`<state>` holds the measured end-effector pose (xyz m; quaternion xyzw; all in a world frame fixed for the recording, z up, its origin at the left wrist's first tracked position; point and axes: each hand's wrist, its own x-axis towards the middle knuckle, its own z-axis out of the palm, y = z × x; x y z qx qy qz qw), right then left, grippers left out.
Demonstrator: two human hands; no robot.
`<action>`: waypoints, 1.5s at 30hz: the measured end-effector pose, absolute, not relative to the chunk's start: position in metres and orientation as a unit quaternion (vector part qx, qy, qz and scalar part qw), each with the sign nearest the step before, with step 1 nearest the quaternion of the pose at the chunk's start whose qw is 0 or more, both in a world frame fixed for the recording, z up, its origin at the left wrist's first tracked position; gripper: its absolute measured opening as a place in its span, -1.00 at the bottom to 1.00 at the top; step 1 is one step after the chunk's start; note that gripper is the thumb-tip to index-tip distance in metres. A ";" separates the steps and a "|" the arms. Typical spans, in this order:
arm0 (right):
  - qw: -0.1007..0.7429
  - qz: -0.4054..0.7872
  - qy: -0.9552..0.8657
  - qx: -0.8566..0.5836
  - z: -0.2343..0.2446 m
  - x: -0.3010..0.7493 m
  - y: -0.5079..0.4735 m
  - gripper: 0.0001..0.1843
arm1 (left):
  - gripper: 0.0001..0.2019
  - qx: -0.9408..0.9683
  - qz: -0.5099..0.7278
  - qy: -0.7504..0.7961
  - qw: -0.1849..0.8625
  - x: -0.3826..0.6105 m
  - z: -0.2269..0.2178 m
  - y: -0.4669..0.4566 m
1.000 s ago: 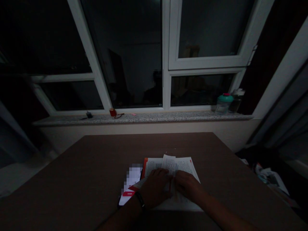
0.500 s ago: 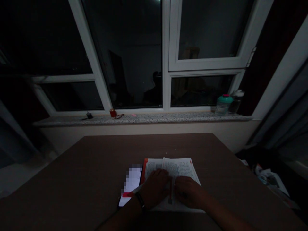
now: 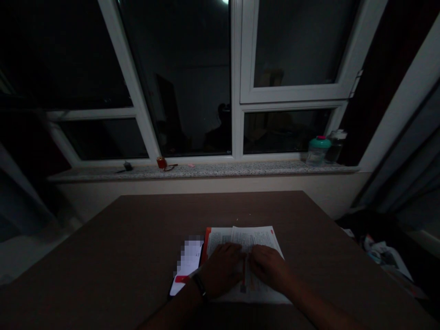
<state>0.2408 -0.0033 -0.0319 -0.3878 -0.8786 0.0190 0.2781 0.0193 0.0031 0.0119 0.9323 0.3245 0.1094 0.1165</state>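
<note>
A dimly lit room is recorded, with a white-framed window [image 3: 236,91] across the far side. On the sill [image 3: 223,170], a red jar [image 3: 161,162] is noted at left; at right, a green-lidded bottle [image 3: 319,151] is placed beside a clear bottle [image 3: 335,146]. Below the sill, a brown table [image 3: 165,213] is seen.

An open book [image 3: 266,236] is laid on the near part of the table, about midway between left and right. To its left, a phone [image 3: 189,261] with a lit screen is found close beside it. The left page is partly covered by the left hand [image 3: 222,270], which is laid palm down with the thumb held apart from the fingers. A dark band [image 3: 199,285] is worn at that wrist. The right hand [image 3: 268,266] is rested on the right page, fingers curled; whether anything is pinched cannot be told. A narrow reddish strip [image 3: 244,270] is visible between the hands.
</note>
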 end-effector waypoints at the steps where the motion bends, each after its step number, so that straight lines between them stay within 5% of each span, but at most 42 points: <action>1: 0.274 0.022 -0.884 -0.377 -0.031 0.241 -0.005 -0.86 | -0.54 0.933 0.112 0.322 0.115 0.019 0.012 0.003; 8: 0.278 0.054 -0.909 -0.305 -0.030 0.241 -0.007 -0.87 | -0.65 0.931 0.118 0.324 0.117 0.021 0.014 0.002; 21: 0.306 0.020 -0.855 -0.418 -0.033 0.241 -0.001 -0.85 | -0.53 0.932 0.126 0.306 0.150 0.017 0.005 0.004; 33: 0.278 0.040 -0.913 -0.295 -0.030 0.240 -0.006 -0.82 | -0.77 0.938 0.110 0.312 0.104 0.023 0.017 0.001; 45: 0.287 0.008 -0.875 -0.391 -0.031 0.240 -0.003 -0.85 | -0.55 0.937 0.132 0.304 0.113 0.018 0.010 0.001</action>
